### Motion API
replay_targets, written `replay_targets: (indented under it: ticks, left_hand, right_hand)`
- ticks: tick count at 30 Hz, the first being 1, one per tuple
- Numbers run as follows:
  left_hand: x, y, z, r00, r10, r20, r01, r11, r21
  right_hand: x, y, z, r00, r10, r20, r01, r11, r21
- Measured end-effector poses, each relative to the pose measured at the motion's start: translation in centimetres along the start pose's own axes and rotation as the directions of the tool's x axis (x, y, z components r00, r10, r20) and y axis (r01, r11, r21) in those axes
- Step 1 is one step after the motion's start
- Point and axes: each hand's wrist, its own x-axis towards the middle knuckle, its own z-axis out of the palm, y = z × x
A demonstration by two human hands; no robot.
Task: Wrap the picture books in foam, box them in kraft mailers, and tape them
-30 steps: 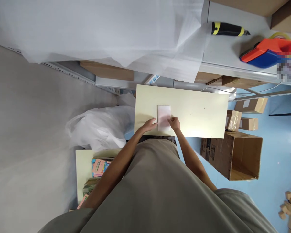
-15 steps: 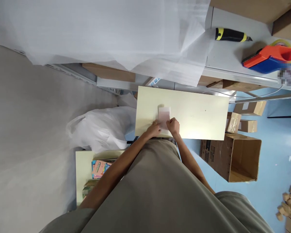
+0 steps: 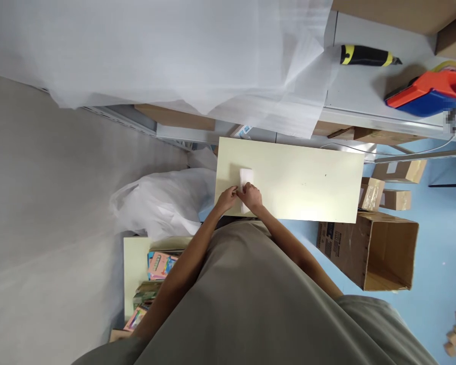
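A small white wrapped packet (image 3: 246, 178) lies on a pale yellow table (image 3: 311, 182), near its left end. My left hand (image 3: 228, 197) and my right hand (image 3: 252, 196) are both at the packet's near edge, close together, with fingers curled and pinching it. Most of the packet's near half is hidden under my hands. My arms reach down over my olive-grey clothing.
Wide white foam sheeting (image 3: 167, 50) covers a grey bench above. On the bench lie a black and yellow knife (image 3: 368, 56) and an orange-blue tape dispenser (image 3: 429, 91). An open cardboard box (image 3: 380, 251) stands right of the table, a white plastic bag (image 3: 163, 203) left, colourful books (image 3: 155, 268) below.
The packet has become narrower and shifted left along the table. Both hands moved left with it and came closer together.
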Motion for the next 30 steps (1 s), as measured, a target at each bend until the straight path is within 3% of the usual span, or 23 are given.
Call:
replay_targets:
  ticks: [3, 7, 10, 14, 18, 24, 30]
  left_hand:
    - [-0.2, -0.9, -0.7, 0.994, -0.069, -0.089, 0.069, 0.998, -0.011]
    - [-0.6, -1.6, -1.4, 0.99, -0.112, -0.084, 0.111, 0.994, -0.021]
    - [-0.9, -1.6, -1.5, 0.989, -0.136, -0.065, 0.134, 0.99, -0.032]
    - [-1.1, -1.3, -1.4, 0.988, -0.149, -0.039, 0.147, 0.988, -0.056]
    - [-0.9, -0.8, -1.4, 0.988, -0.151, -0.023, 0.149, 0.986, -0.069]
    - [0.5, -0.3, -1.7, 0.979, -0.199, -0.049, 0.197, 0.979, -0.048]
    - [4.6, 1.6, -5.1, 0.976, -0.179, -0.127, 0.173, 0.983, -0.057]
  right_hand:
    - [1.0, -1.6, 1.2, 0.998, 0.041, 0.043, -0.041, 0.999, -0.01]
    - [1.9, -1.7, 1.9, 0.993, 0.068, 0.101, -0.072, 0.997, 0.037]
    - [1.9, 0.1, 1.7, 0.995, 0.044, 0.088, -0.055, 0.99, 0.127]
    - [1.2, 4.1, 1.3, 0.987, 0.131, -0.094, -0.105, 0.965, 0.242]
    - [0.8, 6.3, 2.1, 0.968, 0.242, -0.074, -0.198, 0.907, 0.371]
    - [3.2, 4.5, 3.5, 0.96, 0.278, 0.009, -0.242, 0.818, 0.521]
    - [8.6, 1.7, 1.1, 0.974, 0.226, -0.025, -0.131, 0.646, 0.752]
